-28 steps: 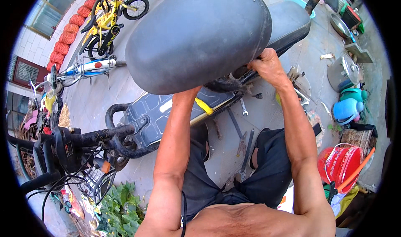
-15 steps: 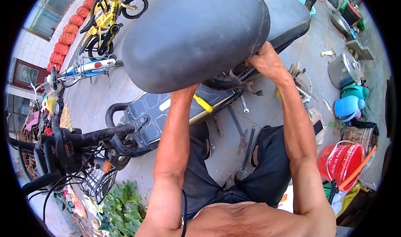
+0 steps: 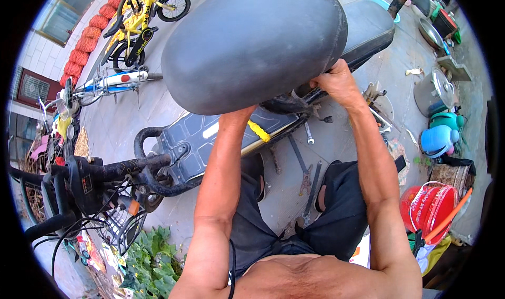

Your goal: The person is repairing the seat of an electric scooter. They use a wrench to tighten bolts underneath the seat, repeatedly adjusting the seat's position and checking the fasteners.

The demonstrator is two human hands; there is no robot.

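A big black padded seat [image 3: 252,46] of an electric scooter is tilted up in front of me. My left hand [image 3: 239,113] reaches under its near left edge, and the seat hides its fingers. Curled in at the seat's right underside is my right hand [image 3: 336,83], closed, with whatever it grips hidden. Below the seat lies the scooter's dark footboard [image 3: 192,136], with a yellow-handled tool [image 3: 259,131] resting on it. A second black seat pad [image 3: 368,28] shows behind the first.
The scooter's handlebar [image 3: 84,180] stands at left. A wrench [image 3: 309,134] and long-handled pliers [image 3: 305,180] lie on the ground near my legs. At right are a red bucket [image 3: 428,209], a blue jug [image 3: 441,140] and a lidded metal pot [image 3: 434,92]. Bicycles, one yellow [image 3: 138,22], stand far left.
The seat has shifted slightly to the right against the ground. My right hand sits slightly lower in the picture; both hands stay at the seat's underside.
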